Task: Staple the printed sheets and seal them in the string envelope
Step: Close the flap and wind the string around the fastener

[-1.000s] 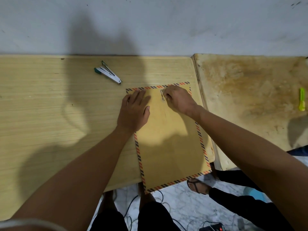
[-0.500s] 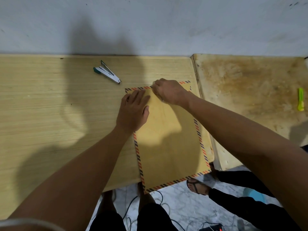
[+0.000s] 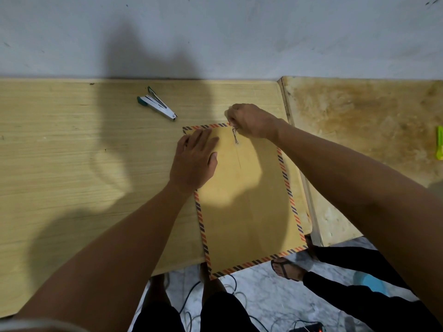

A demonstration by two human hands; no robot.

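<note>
A brown string envelope [image 3: 247, 207] with a striped orange-and-dark border lies flat on the wooden table [image 3: 72, 164], its lower end hanging over the front edge. My left hand [image 3: 195, 161] presses flat on its upper left part. My right hand [image 3: 251, 119] is at the top edge, fingers pinched on the closure string [image 3: 235, 135], which is wound around the two fasteners. The printed sheets are not visible. A white and green stapler [image 3: 157, 105] lies on the table behind the envelope, to the left.
A second, stained wooden board [image 3: 359, 130] adjoins on the right, with a yellow-green object [image 3: 439, 146] at its far right edge. A wall stands just behind the table. Below the front edge are cables [image 3: 191, 298] and another person's sandalled foot [image 3: 286, 269].
My right hand has moved from the fastener up to the envelope's top edge, uncovering the wound string. My left hand stays flat on the envelope.
</note>
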